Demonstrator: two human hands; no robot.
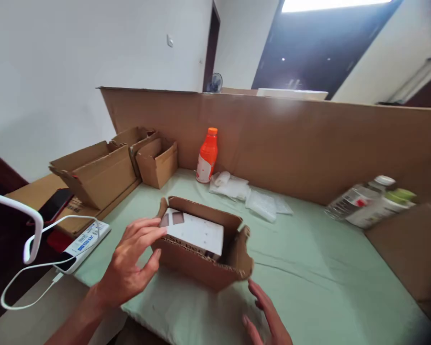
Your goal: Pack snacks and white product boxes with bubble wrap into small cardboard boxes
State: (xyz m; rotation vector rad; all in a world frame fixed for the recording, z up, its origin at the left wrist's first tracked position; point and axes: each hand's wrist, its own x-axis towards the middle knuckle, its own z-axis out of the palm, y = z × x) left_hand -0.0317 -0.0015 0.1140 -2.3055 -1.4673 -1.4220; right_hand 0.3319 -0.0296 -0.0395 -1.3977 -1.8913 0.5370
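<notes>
Left hand (131,261) open, fingertips on white flat box (196,232) inside open brown cardboard carton (204,266) near pale green tabletop's (309,268) front edge, right hand (267,316) open, empty, just beside carton.

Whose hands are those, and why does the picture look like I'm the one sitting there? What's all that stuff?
The camera sits on a person's head and looks down, so you see their own two bare hands. The left hand touches the edge of a white box that lies inside an open cardboard box. The right hand is open just below that box, not holding anything. Everything rests on a pale green cloth. Farther back stand an orange bottle, some plastic bags, more empty cardboard boxes on the left, and two bottles lying on the right. A white cable runs along the left.
</notes>
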